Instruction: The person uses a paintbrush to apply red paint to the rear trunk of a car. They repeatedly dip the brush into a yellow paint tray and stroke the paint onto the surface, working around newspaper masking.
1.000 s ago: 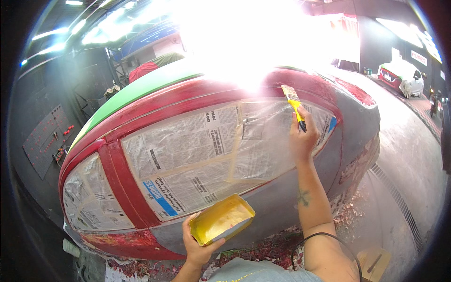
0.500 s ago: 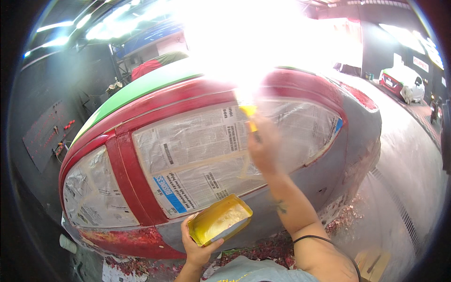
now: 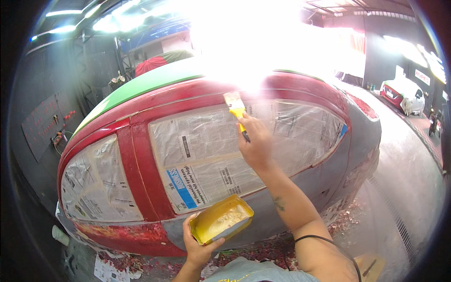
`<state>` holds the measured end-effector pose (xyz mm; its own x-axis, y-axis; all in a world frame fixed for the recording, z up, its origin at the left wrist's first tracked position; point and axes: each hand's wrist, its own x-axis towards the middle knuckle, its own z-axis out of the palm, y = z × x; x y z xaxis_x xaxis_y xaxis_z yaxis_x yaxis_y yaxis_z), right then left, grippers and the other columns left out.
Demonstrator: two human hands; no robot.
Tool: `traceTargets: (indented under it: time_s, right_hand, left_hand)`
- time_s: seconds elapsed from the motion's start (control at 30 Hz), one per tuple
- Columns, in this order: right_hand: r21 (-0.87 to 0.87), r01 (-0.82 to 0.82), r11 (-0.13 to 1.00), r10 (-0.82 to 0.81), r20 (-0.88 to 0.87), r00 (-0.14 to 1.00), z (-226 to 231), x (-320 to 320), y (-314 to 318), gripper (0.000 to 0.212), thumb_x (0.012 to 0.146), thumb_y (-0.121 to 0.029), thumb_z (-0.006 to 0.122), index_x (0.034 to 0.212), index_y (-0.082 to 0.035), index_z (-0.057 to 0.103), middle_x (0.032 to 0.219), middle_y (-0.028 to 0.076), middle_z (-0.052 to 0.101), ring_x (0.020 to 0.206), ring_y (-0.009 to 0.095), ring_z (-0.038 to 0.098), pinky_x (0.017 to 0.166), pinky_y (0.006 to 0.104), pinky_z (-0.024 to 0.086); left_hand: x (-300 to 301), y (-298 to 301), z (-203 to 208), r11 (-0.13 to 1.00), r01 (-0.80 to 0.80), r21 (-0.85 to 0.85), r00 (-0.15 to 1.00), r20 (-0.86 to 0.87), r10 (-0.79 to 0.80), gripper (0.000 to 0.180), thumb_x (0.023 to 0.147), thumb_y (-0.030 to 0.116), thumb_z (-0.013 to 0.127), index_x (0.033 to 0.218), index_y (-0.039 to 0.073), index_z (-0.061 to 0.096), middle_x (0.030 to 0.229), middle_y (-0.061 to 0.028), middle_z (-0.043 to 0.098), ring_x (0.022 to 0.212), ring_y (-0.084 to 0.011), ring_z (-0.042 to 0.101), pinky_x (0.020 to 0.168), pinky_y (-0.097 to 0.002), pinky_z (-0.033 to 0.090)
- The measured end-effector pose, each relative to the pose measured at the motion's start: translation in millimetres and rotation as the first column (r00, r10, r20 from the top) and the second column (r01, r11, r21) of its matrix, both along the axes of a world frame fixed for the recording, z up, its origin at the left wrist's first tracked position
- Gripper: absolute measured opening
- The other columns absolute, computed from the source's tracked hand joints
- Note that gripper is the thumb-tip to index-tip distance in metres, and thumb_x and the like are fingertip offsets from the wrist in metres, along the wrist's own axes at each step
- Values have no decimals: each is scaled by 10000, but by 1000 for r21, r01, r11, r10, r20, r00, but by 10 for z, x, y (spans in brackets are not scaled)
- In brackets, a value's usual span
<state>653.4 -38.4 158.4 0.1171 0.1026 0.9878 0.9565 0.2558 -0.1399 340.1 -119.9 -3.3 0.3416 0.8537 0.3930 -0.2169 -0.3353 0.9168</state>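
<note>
My right hand (image 3: 256,144) grips a paintbrush (image 3: 237,113) with a yellow and black handle. Its pale bristles meet the red strip (image 3: 188,106) of car body above the side windows. Low in front of me, my left hand (image 3: 198,248) holds an open gold-coloured tin (image 3: 202,229) by its side, with the thumb along the near edge. Some pale, wet-looking stuff lies in the tin. Behind it, the window (image 3: 206,141) is masked with newspaper under clear film. My right fingertips are partly hidden behind the hand.
The car's lower side (image 3: 282,211) is dull grey, its roof (image 3: 145,77) green. Reddish paint flakes (image 3: 345,218) litter the floor below. Another car (image 3: 401,94) stands at the far right. A white container (image 3: 60,235) is at the lower left. Strong glare hides the area beyond the roof.
The paintbrush and my right hand have moved left along the red strip. My left hand still holds the tin in nearly the same place. The view has shifted slightly.
</note>
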Motion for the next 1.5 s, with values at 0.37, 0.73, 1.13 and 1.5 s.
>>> traceTargets:
  time_s: [0.37, 0.73, 1.13, 1.5]
  right_hand:
    - [86, 166, 982, -120, -386, 915, -70, 683, -340, 262, 996, -6, 782, 1249, -67, 748, 1252, 212, 813, 1140, 337, 810, 967, 400, 617]
    - [-3, 23, 1000, -22, -271, 962, 52, 409, -276, 198, 1007, -65, 786, 1200, -23, 769, 1233, 183, 813, 1106, 319, 799, 923, 418, 623]
    - [68, 65, 996, -46, -239, 970, -280, 195, -134, 211, 983, -17, 798, 1190, -36, 765, 1240, 179, 813, 1081, 316, 803, 916, 428, 645]
    - [117, 83, 990, -40, -330, 943, -350, 503, -235, 220, 979, -25, 806, 1193, -25, 759, 1238, 193, 808, 1173, 334, 780, 984, 413, 623]
  left_hand:
    - [-319, 78, -65, 1000, -3, -25, 999, 50, 4, 1082, 681, 4, 1015, 1562, 41, 388, 1467, -140, 585, 1382, -264, 609, 1191, -447, 504]
    - [-354, 148, -94, 1000, 4, 13, 1000, 7, -4, 1108, 649, 37, 1034, 1559, 53, 402, 1454, -127, 588, 1393, -271, 600, 1207, -457, 492]
    - [-276, 188, -76, 999, 32, 13, 999, -5, -32, 1090, 679, 13, 1016, 1568, 46, 386, 1464, -139, 581, 1389, -272, 604, 1194, -460, 502]
    - [-255, 205, -77, 1000, -13, 5, 1000, -2, 13, 1109, 660, 43, 1033, 1567, 46, 396, 1450, -132, 582, 1375, -263, 604, 1192, -455, 496]
